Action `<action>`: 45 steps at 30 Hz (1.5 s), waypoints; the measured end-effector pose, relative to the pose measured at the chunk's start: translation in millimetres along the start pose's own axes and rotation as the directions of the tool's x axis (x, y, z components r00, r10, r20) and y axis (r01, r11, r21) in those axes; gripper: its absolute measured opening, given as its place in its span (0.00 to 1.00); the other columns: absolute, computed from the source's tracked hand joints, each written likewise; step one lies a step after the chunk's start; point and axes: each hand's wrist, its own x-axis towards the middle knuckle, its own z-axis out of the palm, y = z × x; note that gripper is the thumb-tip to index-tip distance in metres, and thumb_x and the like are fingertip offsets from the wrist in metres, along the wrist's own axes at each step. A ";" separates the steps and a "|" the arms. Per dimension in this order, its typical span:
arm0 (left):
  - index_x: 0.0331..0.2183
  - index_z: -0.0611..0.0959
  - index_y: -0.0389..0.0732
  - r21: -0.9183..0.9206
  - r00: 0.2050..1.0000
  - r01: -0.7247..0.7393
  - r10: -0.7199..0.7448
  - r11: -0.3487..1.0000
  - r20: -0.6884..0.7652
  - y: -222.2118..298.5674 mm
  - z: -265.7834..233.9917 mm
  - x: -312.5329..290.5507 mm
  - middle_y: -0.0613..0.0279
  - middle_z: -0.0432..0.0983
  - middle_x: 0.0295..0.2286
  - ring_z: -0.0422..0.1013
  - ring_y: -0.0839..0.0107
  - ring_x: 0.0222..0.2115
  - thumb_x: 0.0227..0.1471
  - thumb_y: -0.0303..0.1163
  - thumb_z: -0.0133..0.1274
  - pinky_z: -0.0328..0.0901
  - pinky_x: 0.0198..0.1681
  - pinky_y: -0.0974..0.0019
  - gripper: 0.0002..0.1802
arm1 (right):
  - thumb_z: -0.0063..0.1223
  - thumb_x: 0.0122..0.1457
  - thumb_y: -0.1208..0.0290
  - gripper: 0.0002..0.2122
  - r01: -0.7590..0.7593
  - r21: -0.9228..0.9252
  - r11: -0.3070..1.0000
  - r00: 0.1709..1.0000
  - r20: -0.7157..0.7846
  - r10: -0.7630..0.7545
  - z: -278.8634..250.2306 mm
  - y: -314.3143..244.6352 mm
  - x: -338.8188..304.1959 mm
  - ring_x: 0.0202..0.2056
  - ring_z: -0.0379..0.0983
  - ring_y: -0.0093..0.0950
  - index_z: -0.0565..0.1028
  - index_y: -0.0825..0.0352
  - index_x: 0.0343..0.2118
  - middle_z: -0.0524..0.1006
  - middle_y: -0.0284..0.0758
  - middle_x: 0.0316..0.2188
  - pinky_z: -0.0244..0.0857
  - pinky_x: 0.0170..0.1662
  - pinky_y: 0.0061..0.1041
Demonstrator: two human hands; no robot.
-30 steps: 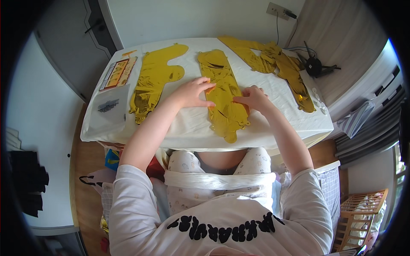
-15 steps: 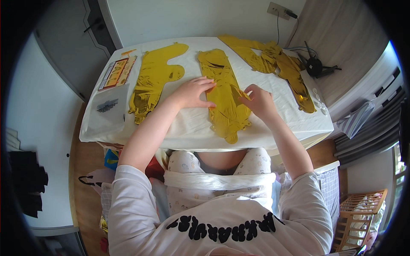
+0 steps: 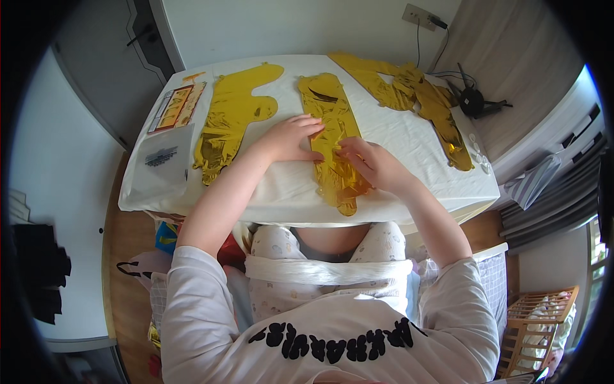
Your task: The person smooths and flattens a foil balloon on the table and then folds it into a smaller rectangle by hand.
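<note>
A flat, wrinkled gold foil balloon (image 3: 330,182) lies lengthwise on the table in front of me. My left hand (image 3: 291,139) rests at its left edge, with fingers and thumb spread apart and their tips on the foil. Over the balloon's middle, my right hand (image 3: 376,165) pinches a part of its right side that is folded inward. The fingertips partly hide the pinched foil. Left of my hands is a second flat gold balloon (image 3: 233,112) with two rounded arms. A longer crumpled gold foil piece (image 3: 441,121) stretches across the far right.
The table has a white cloth (image 3: 256,198). At its left are a printed sheet (image 3: 178,109) and a clear bag (image 3: 160,157) with dark contents. A black device with antennas (image 3: 471,100) and cables stands at the right, near several small white discs (image 3: 480,155).
My right hand has moved left, carrying the balloon's right side inward over its middle. That part of the balloon now looks narrower. My left hand has stayed in place.
</note>
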 end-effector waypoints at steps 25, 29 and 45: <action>0.63 0.73 0.45 0.002 0.999 -0.005 0.005 1.000 0.050 -0.4 -1.7 0.1 0.59 0.65 0.64 0.56 0.59 0.67 0.47 0.63 0.64 0.54 0.69 0.56 0.48 | 0.75 0.46 0.57 0.30 0.021 -0.232 0.973 0.926 0.372 0.068 -24.2 36.7 12.9 0.53 0.78 0.32 0.79 0.57 0.54 0.83 0.29 0.49 0.37 0.73 0.57; 0.61 0.75 0.44 0.016 1.000 -0.011 0.011 1.000 0.021 -3.3 1.1 -0.3 0.60 0.66 0.64 0.58 0.59 0.66 0.46 0.64 0.64 0.56 0.68 0.57 0.49 | 0.74 0.49 0.56 0.26 0.051 -0.234 0.971 0.924 0.381 0.043 -27.1 31.6 13.8 0.52 0.78 0.33 0.81 0.56 0.52 0.83 0.29 0.49 0.38 0.72 0.57; 0.62 0.74 0.44 0.011 0.999 -0.012 0.011 1.000 0.037 -3.9 0.6 -0.1 0.59 0.66 0.64 0.57 0.58 0.67 0.45 0.65 0.63 0.55 0.68 0.56 0.50 | 0.70 0.50 0.74 0.13 0.064 -0.127 0.990 0.984 0.174 -0.042 -26.0 21.9 16.1 0.41 0.78 0.34 0.81 0.67 0.39 0.82 0.37 0.40 0.68 0.53 0.32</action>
